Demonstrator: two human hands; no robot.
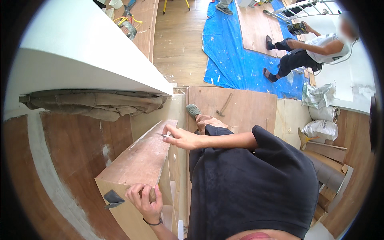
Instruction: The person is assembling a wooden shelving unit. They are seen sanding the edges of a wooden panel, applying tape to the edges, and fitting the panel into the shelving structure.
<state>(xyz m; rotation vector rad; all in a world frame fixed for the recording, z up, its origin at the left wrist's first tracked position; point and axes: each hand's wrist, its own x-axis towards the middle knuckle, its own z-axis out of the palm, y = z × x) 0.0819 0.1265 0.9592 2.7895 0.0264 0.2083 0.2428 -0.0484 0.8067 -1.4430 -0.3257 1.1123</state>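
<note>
My left hand (pixel 145 202), with a dark band at the wrist, is closed at the near end of a wooden cabinet (pixel 138 162). Between its thumb and fingers shows a small brown wood-coloured block (pixel 152 195). A dark grey folded piece (pixel 113 199), like sandpaper, sticks out at the cabinet's end beside that hand. Over the far part of the dusty cabinet top, my right hand (pixel 179 138) pinches a small pale piece (pixel 165 136) with a thin dark tip; its kind is unclear.
Bundled brown cloth (pixel 100 102) sits beneath a white wall section. A hammer (pixel 225 105) lies on a plywood sheet (pixel 248 94) ahead. Beyond, a person (pixel 316 52) holding a dark can (pixel 298 28) stands on blue sheeting (pixel 228 52) near a ladder (pixel 304 10). White sacks (pixel 320 129) stand right.
</note>
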